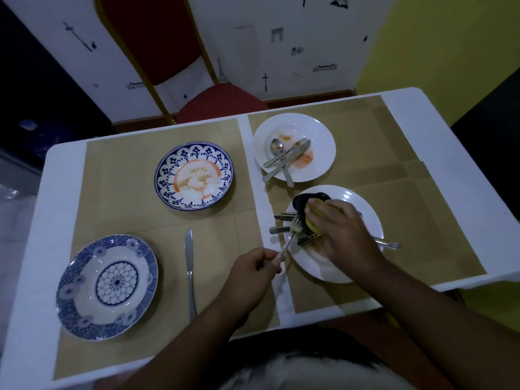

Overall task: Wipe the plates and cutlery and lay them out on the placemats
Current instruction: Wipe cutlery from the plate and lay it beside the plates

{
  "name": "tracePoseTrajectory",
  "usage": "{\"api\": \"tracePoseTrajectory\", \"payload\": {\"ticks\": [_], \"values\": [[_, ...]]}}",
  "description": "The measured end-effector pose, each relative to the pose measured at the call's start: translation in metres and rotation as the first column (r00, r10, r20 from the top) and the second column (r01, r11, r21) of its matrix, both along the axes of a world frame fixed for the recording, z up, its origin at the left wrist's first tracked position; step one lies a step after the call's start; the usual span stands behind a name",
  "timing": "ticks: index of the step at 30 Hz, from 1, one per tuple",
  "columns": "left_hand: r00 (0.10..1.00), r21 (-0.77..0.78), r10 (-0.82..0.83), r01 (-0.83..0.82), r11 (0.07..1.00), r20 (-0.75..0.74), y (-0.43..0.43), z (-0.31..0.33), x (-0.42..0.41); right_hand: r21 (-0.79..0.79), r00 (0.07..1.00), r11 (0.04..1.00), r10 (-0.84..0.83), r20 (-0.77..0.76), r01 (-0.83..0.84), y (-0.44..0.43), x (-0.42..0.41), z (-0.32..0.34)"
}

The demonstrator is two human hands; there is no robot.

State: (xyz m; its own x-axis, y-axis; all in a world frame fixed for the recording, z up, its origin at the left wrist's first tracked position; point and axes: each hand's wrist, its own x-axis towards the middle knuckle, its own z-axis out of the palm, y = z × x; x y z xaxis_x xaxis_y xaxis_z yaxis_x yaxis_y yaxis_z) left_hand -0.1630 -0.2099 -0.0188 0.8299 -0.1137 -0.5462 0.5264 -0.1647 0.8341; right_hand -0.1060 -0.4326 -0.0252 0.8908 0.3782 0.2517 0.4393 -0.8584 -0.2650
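My left hand grips the handle of a fork whose tines reach over the near white plate. My right hand presses a yellow sponge with a dark side onto the fork's tines and the several pieces of cutlery lying on that plate. A clean blue-patterned plate sits at the near left with a knife beside it. A soiled blue-rimmed plate lies further back. The far white plate is smeared and carries a spoon, fork and knife.
Tan placemats cover the white table. A red chair stands behind the far edge. A white patterned wall and a yellow wall rise beyond. The table's right edge is close to the plates.
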Motion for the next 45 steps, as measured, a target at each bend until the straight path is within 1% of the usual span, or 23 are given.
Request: {"api": "tracePoseTrajectory", "payload": {"ticks": [3,5,8,12,14,17,20,24,26,28,30,32,33,35,38,43,45], "values": [[0.992,-0.037,0.125,-0.125,0.991,0.007,0.015,-0.003,-0.005,0.158,0.990,0.977,-0.143,-0.007,0.143,0.020,0.011,0.019],[0.982,-0.028,0.185,-0.185,0.982,0.027,0.028,-0.003,-0.008,0.228,0.986,0.959,-0.165,-0.023,0.166,0.039,0.012,0.025],[0.967,0.027,0.251,-0.251,0.967,0.034,0.049,-0.008,-0.015,0.269,0.996,0.959,-0.073,-0.051,0.084,0.073,0.008,0.024],[0.958,0.216,0.279,-0.286,0.934,0.064,0.075,-0.030,-0.029,0.327,0.987,0.945,0.040,-0.154,0.012,0.115,-0.012,0.012],[0.970,0.321,0.235,-0.241,0.916,0.058,0.084,-0.039,-0.034,0.335,0.974,0.942,0.089,-0.208,-0.015,0.128,-0.024,0.002],[0.992,0.441,0.121,-0.124,0.889,0.034,0.093,-0.050,-0.037,0.260,0.951,0.964,0.135,-0.279,-0.060,0.135,-0.035,-0.015],[1.000,0.525,-0.005,-0.006,0.851,0.020,0.098,-0.055,-0.037,0.152,0.919,0.987,0.103,-0.380,-0.048,0.134,-0.038,-0.026],[0.987,0.645,-0.128,0.033,0.764,0.101,0.104,-0.060,-0.038,0.013,0.903,0.998,0.065,-0.424,-0.065,0.134,-0.039,-0.036],[0.947,0.696,-0.264,0.064,0.715,0.185,0.106,-0.064,-0.039,-0.029,0.897,0.998,0.033,-0.441,-0.051,0.135,-0.040,-0.039],[0.859,0.754,-0.441,0.104,0.648,0.261,0.109,-0.069,-0.042,-0.065,0.887,0.997,0.005,-0.461,-0.040,0.137,-0.041,-0.043],[0.786,0.791,-0.565,0.170,0.588,0.252,0.110,-0.074,-0.044,-0.082,0.885,0.996,-0.009,-0.465,-0.033,0.140,-0.042,-0.049],[0.735,0.841,-0.651,0.220,0.493,0.189,0.110,-0.076,-0.045,-0.108,0.888,0.993,-0.016,-0.459,-0.037,0.142,-0.042,-0.054],[0.723,0.860,-0.672,0.233,0.454,0.159,0.110,-0.076,-0.046,-0.119,0.889,0.992,-0.025,-0.457,-0.034,0.143,-0.041,-0.055],[0.721,0.879,-0.679,0.227,0.420,0.138,0.110,-0.076,-0.045,-0.136,0.887,0.991,-0.044,-0.459,-0.021,0.144,-0.039,-0.054],[0.727,0.854,-0.678,0.282,0.437,0.107,0.113,-0.074,-0.044,-0.147,0.892,0.989,-0.049,-0.450,-0.020,0.142,-0.038,-0.056],[0.716,0.858,-0.683,0.255,0.445,0.141,0.117,-0.074,-0.044,-0.118,0.882,0.992,-0.015,-0.471,-0.046,0.138,-0.042,-0.065],[0.716,0.856,-0.684,0.259,0.447,0.141,0.117,-0.075,-0.044,-0.073,0.881,0.997,-0.013,-0.473,-0.025,0.136,-0.042,-0.066]]}}
